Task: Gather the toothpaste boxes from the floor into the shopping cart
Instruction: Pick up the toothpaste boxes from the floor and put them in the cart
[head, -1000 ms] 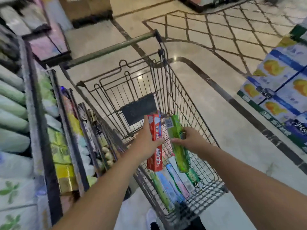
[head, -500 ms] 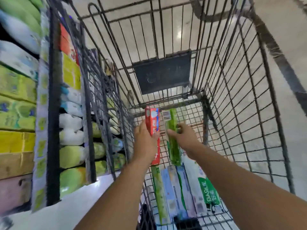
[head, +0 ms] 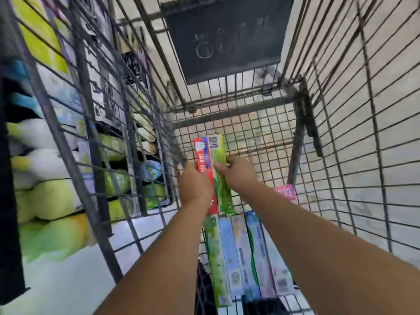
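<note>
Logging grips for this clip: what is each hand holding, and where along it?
Left hand grips the red box around its middle; right hand grips the green box around its middle.

Person, head-camera view — two forearms entering from the lower edge, both bare from wrist to frame edge; no sleeve reaches into view. Left hand: back of hand toward the camera, bare. Right hand: bare, thumb and knuckles visible — fine detail softened by motion blur. Wrists likewise bare on both sides.
</note>
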`<action>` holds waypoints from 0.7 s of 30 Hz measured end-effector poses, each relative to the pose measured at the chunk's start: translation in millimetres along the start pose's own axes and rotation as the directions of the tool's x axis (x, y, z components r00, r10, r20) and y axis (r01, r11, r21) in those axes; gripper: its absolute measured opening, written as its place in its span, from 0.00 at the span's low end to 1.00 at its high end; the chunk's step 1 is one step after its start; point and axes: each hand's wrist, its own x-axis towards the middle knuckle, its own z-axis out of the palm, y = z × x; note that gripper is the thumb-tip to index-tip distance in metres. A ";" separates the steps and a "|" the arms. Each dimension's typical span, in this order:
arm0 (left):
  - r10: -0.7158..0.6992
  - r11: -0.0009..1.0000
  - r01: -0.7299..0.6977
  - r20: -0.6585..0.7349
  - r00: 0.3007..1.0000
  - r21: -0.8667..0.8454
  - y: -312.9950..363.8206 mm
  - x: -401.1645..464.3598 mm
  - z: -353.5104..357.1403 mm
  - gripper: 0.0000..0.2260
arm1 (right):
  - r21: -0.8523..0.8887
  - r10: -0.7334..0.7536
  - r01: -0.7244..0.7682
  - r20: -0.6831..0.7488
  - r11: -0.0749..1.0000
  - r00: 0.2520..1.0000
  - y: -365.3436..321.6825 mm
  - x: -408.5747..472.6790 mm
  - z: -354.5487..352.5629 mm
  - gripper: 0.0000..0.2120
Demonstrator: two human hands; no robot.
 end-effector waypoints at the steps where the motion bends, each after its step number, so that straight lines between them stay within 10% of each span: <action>1: -0.014 1.000 0.014 -0.001 1.000 0.008 -1.2 0.6 -0.4 0.04 | -0.042 0.002 -0.001 0.013 0.999 1.000 -0.1 -0.1 1.4 0.16; 15: -0.093 0.990 0.083 0.084 0.992 0.117 5.6 -5.5 -7.8 0.21 | -0.191 -0.052 0.067 0.082 0.979 0.995 -0.5 -23.4 -9.9 0.24; 21: 0.247 0.914 -0.289 0.177 0.953 0.283 26.1 -20.7 -54.9 0.31 | -0.339 -0.124 0.125 0.026 0.932 0.992 -30.7 -62.6 -71.9 0.32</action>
